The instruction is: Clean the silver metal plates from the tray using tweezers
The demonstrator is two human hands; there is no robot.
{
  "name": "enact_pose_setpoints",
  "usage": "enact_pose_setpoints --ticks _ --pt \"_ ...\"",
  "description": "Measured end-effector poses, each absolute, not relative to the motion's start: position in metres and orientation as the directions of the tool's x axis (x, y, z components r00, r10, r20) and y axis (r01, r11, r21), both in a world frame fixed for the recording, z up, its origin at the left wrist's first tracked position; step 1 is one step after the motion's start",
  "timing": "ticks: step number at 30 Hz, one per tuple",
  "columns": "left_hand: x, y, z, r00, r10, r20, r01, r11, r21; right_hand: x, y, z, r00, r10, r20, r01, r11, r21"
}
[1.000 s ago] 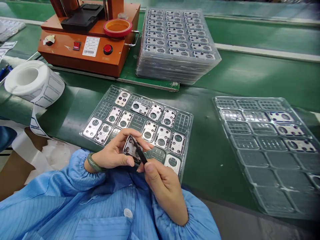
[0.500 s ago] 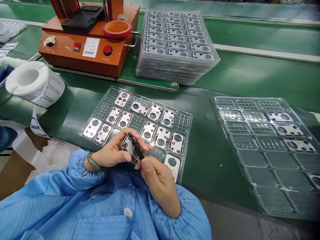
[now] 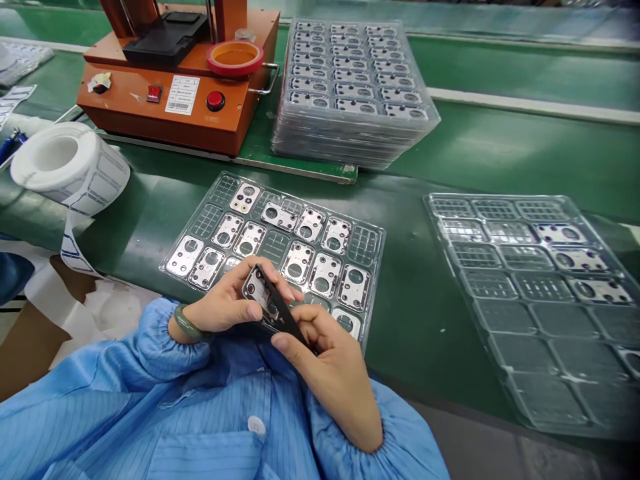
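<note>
A small silver metal plate (image 3: 258, 291) with round holes is held in my left hand (image 3: 230, 303), its fingers curled around the edges. My right hand (image 3: 327, 353) grips a slim black tool (image 3: 289, 319), probably tweezers, slanting up across the plate's right side. Both hands are over the near edge of a clear plastic tray (image 3: 377, 267), whose pockets hold several similar silver plates (image 3: 325, 275). The tool's upper end lies close to the plate's top edge; whether it touches cannot be made out.
Behind the tray stand an orange machine (image 3: 165, 107) with a tape roll (image 3: 235, 59) on top and a tall stack of filled trays (image 3: 350, 127). At left is a roll of labels (image 3: 75, 167). Another clear tray (image 3: 505, 320) with a few plates lies at right.
My right hand has moved down and to the right along the black tool, and more of the tool's length shows. My left hand and the plate have barely moved.
</note>
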State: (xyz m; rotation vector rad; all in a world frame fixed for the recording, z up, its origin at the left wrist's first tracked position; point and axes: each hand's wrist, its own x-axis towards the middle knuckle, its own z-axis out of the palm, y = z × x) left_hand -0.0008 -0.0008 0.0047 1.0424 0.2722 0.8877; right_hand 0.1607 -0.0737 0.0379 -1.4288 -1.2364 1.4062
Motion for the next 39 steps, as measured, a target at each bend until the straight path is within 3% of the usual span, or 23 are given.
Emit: enact_pose_setpoints --ticks 4,12,16,22,29,33,39 --pt "-0.002 -0.002 0.006 0.646 0.744 0.172 -0.477 0.217 0.852 0.162 -0.077 0.036 -0.087 0.982 -0.165 0.189 -0.147 -0.971" --pt "-0.001 -0.002 0.007 0.653 0.741 0.157 -0.477 0.242 0.845 0.166 -0.07 0.027 -0.313 0.91 -0.274 -0.073 -0.31 -0.948" --pt "0.0 -0.002 0.007 0.65 0.741 0.168 -0.518 0.271 0.811 0.167 -0.069 0.026 -0.345 0.899 -0.268 -0.107 -0.322 -0.941" --pt "0.001 -0.001 0.006 0.643 0.746 0.176 -0.515 0.25 0.82 0.162 -0.073 0.034 -0.097 0.975 -0.199 0.267 -0.168 -0.949" --pt "0.0 -0.002 0.004 0.642 0.757 0.125 -0.47 0.26 0.843 0.144 -0.083 0.024 0.176 0.961 0.213 0.518 0.094 -0.85" --pt "-0.002 -0.003 0.0 0.637 0.762 0.116 -0.45 0.246 0.859 0.143 -0.083 0.018 0.211 0.919 0.333 0.52 0.183 -0.834" --pt "-0.002 -0.004 -0.002 0.643 0.76 0.095 -0.417 0.244 0.875 0.148 -0.081 0.02 0.196 0.969 0.153 0.328 0.082 -0.941"
